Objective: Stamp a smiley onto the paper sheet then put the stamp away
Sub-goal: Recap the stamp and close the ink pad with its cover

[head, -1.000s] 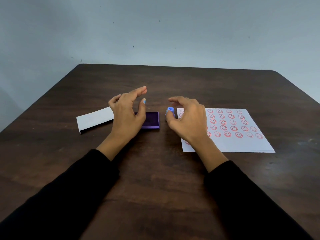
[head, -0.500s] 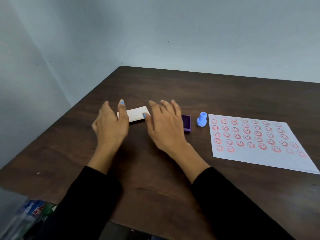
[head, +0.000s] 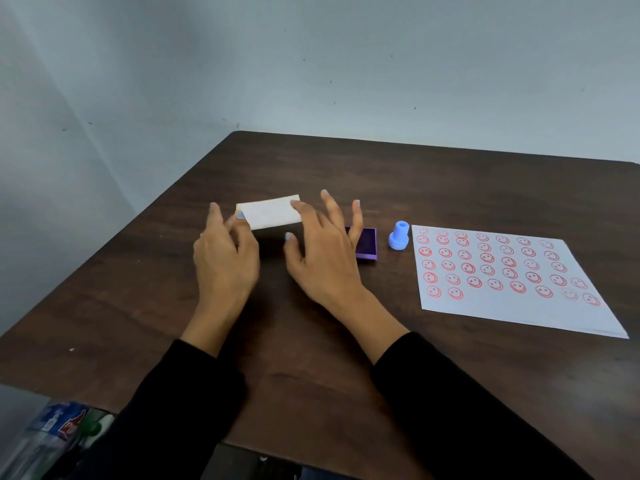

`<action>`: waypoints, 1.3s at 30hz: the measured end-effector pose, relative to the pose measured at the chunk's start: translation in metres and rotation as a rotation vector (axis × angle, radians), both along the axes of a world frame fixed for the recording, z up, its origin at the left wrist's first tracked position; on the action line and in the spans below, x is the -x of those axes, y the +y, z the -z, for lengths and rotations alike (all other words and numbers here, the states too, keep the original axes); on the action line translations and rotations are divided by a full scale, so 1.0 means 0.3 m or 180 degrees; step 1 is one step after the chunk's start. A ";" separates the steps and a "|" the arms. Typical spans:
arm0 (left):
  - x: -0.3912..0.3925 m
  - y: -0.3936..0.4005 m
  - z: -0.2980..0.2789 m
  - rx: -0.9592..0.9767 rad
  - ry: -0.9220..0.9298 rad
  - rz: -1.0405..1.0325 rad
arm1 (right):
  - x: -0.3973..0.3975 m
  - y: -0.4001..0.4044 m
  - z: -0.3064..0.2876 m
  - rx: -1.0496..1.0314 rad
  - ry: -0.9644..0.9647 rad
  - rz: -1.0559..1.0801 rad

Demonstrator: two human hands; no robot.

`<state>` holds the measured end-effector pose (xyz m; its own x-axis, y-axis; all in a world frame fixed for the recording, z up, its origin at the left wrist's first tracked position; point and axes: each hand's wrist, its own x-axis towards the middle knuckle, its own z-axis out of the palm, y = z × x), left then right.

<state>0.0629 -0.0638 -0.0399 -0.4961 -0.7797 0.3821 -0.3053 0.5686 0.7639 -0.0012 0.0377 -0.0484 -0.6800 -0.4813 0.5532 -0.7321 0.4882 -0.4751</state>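
A small blue stamp (head: 399, 236) stands upright on the dark wooden table (head: 346, 341), free of both hands, between the purple ink pad (head: 367, 247) and the paper sheet (head: 502, 299). Rows of red smileys cover that sheet. A white lid (head: 268, 213) is raised slightly off the table, left of the ink pad. My left hand (head: 225, 258) pinches its left edge. My right hand (head: 322, 254) holds its right edge between forefinger and thumb, with the other fingers spread over the ink pad and hiding part of it.
The table's left edge runs diagonally close to my left arm. Below it, at the bottom left, plastic bottles and packaging (head: 65, 424) lie on the floor. A grey wall stands behind the table.
My right hand has let go of the blue stamp, which now stands beside the paper. Both hands have moved left to the white lid and taken hold of it. The view has turned left.
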 end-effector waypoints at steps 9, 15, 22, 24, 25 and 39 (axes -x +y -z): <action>0.084 0.114 0.000 0.0431 0.0342 0.0918 | -0.012 0.202 -0.012 0.0886 -0.0346 0.0468; 0.115 0.135 0.037 0.0365 0.0227 0.1119 | 0.001 0.244 0.006 0.0776 -0.0599 0.0707; 0.123 0.122 0.044 0.0233 0.0189 0.1021 | 0.021 0.241 0.016 0.0738 -0.0977 0.0867; 0.122 0.119 0.046 0.0112 0.0220 0.1063 | 0.024 0.241 0.014 0.0721 -0.0981 0.0873; 0.122 0.115 0.046 0.0053 0.0237 0.1071 | 0.027 0.241 0.014 0.0717 -0.0978 0.0878; 0.112 0.102 0.038 -0.0144 0.0223 0.0984 | 0.035 0.239 0.023 0.0710 -0.0917 0.0910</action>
<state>0.0294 -0.0331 -0.0512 -0.6859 -0.6131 0.3919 -0.0693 0.5911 0.8036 -0.0118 0.1095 -0.0552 -0.9093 -0.1428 0.3909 -0.4057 0.5140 -0.7558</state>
